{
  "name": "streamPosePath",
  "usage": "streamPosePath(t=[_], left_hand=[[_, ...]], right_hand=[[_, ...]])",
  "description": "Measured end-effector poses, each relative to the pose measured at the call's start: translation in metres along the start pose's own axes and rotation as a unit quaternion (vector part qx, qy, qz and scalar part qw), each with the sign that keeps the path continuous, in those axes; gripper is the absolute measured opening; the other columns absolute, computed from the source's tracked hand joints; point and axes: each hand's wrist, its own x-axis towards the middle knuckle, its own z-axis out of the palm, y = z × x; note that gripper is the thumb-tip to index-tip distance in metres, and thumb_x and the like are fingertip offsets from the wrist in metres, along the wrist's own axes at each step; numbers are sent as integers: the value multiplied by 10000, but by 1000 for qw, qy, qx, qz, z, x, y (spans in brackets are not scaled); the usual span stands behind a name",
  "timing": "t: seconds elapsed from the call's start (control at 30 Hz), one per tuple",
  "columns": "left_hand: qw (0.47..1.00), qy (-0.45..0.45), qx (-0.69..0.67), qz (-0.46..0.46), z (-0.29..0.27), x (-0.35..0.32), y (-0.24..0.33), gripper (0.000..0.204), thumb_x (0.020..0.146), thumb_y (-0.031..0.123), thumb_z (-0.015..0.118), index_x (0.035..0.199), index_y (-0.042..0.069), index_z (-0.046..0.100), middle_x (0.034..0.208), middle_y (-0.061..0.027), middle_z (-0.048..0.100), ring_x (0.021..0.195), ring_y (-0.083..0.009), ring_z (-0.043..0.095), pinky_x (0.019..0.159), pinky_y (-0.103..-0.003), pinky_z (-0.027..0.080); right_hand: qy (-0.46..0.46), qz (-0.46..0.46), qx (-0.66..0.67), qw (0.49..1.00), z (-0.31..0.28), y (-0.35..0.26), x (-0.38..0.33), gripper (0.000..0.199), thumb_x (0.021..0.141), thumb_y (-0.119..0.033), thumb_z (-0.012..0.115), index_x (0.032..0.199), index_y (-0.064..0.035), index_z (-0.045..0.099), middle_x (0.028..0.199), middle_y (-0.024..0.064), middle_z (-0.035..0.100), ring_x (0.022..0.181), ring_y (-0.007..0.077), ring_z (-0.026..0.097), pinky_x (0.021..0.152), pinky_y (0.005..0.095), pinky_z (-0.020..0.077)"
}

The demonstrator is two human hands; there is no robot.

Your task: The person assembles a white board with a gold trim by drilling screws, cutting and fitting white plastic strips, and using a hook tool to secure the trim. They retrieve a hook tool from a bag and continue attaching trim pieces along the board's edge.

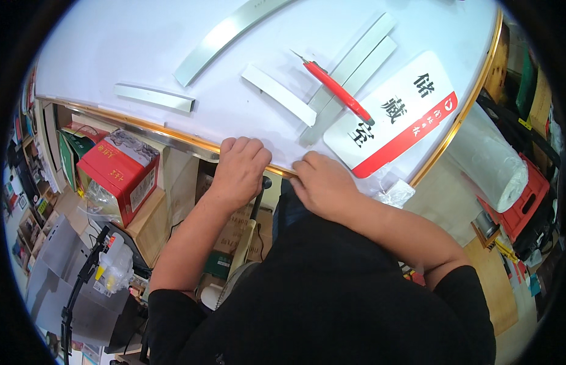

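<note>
My left hand (239,170) rests at the near edge of the white table (137,48), its fingers curled over the gold trim (201,143). A little to its right, my right hand (325,182) is closed on the same edge, fingers bent, palm hidden. Beyond them lie a short white metal strip (280,95) and a red-handled tool with a thin pointed tip (338,91), laid across two long pale strips (362,61). A white sign with a red band (386,115) lies under the tool's handle end. Neither hand touches these pieces.
Farther off on the table is a long metal ruler-like strip (225,39); a short white channel (155,98) lies at left. Crumpled clear plastic (397,193) sits by the right edge. A red box (122,173) stands below left; a plastic-wrapped roll (490,161) is at right.
</note>
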Motion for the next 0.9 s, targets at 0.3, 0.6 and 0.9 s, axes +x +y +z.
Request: streamPosePath(t=[0.3, 0.6, 0.9], left_hand=[[999, 33, 29, -5, -7, -5, -6, 180, 804, 83, 698, 967, 129, 635, 1022, -56, 606, 1017, -284, 571, 952, -441, 388], [999, 15, 30, -24, -8, -3, -7, 209, 792, 88, 732, 976, 136, 643, 1007, -46, 613, 1010, -280, 591, 936, -440, 399], [1000, 23, -1, -9, -6, -3, 5, 420, 726, 91, 787, 1117, 134, 639, 1093, -79, 631, 1066, -305, 599, 979, -458, 399]], right_hand=[[-95, -16, -58, 994, -20, 25, -11, 124, 932, -117, 603, 1012, -39, 658, 908, 134, 607, 852, 350, 648, 715, 462, 541], [-99, 17, -116, 988, -19, 17, -9, 122, 886, -106, 598, 927, 5, 630, 927, 160, 628, 858, 331, 694, 685, 444, 582], [-19, 32, -70, 997, -23, 30, -20, 122, 928, -132, 629, 897, -31, 569, 878, 144, 578, 742, 350, 660, 621, 457, 543]])
